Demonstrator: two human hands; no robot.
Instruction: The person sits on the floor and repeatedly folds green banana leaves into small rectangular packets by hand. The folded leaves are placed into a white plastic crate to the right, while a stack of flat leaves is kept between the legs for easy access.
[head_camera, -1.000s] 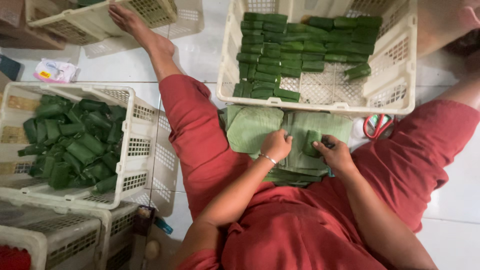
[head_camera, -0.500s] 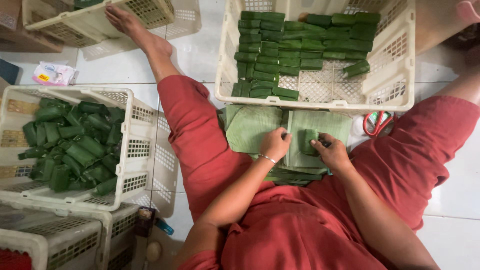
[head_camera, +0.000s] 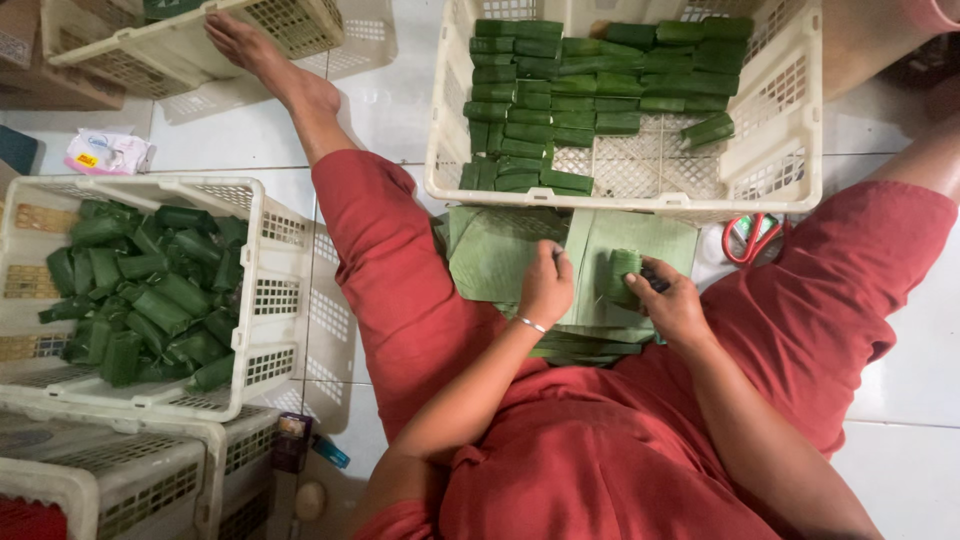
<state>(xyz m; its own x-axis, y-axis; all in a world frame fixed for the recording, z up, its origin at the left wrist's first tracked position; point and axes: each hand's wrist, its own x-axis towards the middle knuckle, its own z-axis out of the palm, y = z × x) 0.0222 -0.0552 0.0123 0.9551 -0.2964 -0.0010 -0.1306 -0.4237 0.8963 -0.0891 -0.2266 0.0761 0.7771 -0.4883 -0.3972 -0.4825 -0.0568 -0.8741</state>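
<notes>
Two hands over banana leaf stack (head_camera: 500, 250) on floor between knees. Left hand (head_camera: 547, 285) curled, pinching leaf sheet edge. Right hand (head_camera: 672, 305) gripping leaf-wrapped roll (head_camera: 620, 272) atop sheet. White crate (head_camera: 770, 170) of wrapped rolls just beyond.

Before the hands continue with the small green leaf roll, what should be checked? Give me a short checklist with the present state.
1. Small green leaf roll held by right hand: ok.
2. Left hand presses flat green leaf sheet: ok.
3. Leaf stack under the roll lies flat: ok.
4. White plastic crate of neat green parcels has free room: ok, bare floor at its near right.
5. Red-handled scissors apart from the hands: ok.
6. Roll fully closed: cannot tell, fingers hide its end.
</notes>
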